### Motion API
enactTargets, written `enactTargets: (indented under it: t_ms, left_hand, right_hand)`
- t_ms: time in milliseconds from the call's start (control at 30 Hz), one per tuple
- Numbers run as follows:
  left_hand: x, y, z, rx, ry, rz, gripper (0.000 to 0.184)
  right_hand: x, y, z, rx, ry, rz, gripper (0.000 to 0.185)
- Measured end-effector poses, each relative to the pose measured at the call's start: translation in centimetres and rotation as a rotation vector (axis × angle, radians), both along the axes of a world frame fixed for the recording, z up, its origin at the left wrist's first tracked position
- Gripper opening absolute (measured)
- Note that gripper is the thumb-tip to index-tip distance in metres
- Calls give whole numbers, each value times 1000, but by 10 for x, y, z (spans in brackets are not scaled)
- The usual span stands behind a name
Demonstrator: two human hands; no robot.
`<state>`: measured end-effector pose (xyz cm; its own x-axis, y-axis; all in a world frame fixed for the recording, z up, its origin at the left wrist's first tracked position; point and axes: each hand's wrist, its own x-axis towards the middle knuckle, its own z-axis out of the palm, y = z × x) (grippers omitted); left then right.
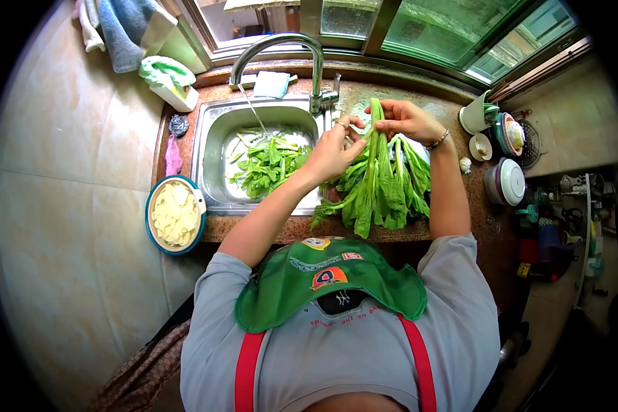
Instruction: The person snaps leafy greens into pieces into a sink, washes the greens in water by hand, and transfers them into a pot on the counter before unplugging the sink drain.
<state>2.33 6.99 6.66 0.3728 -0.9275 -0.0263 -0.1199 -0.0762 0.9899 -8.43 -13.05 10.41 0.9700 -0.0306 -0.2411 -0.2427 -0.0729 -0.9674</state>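
A bunch of leafy greens [373,178] hangs leaves down over the counter edge, its pale stalk ends up. My right hand [410,122], with a bracelet at the wrist, pinches the bunch near its top. From the other side, my left hand [335,152], wearing a ring, has curled fingers and thumb against a stalk; the exact grip is partly hidden. More long-stemmed greens [410,180] lie just behind and to the right. In the sink [213,161], torn green leaves and stems [271,165] sit under a thin stream of water from the faucet [316,69].
Left of the sink stands a blue-rimmed bowl [202,218] of pale slices [174,214]. A blue sponge cloth [272,84] lies behind the faucet. At right are a lidded pot [510,181], a small bowl [481,147] and a garlic bulb [465,165]. Windows line the back.
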Motion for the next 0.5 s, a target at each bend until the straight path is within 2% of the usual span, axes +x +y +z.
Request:
enactTargets:
  t_ms: [67,100,267,333,367,500]
  left_hand:
    - [1,5,3,-72,-266,67,11]
    - [3,6,-2,-272,-529,129,8]
    - [8,21,-14,-130,-688,302,6]
    - [11,32,-9,-133,-1052,508,13]
    - [12,36,-14,-64,-995,484,19]
    - [18,43,-19,-80,-958,451,27]
  right_hand:
    - [1,4,-1,52,-33,-8,37]
    - [2,8,-1,102,-64,-16,34]
    - [11,25,-36,172,-101,-140,26]
    - [13,24,-49,200,-121,-303,25]
    - [12,22,-55,224,-166,-302,24]
    - [16,41,-60,305,-247,-380,25]
